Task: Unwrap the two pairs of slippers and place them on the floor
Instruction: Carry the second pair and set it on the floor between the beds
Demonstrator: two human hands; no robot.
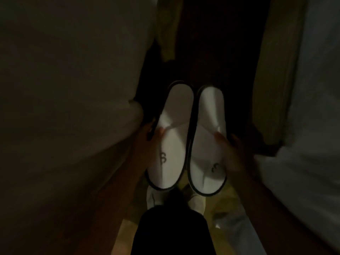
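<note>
Dark trousers (173, 230) sit closest, just below the two white slippers (187, 140). Left hand (149, 142) grips one slipper's outer edge, right hand (231, 153) grips the other's — both held up above the floor (127, 229). Beds (64, 107) crowd each side. It's dark and tight — a slipper could bump a bed and drop crooked.

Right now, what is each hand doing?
Left hand: closed on the left slipper.
Right hand: closed on the right slipper.
</note>
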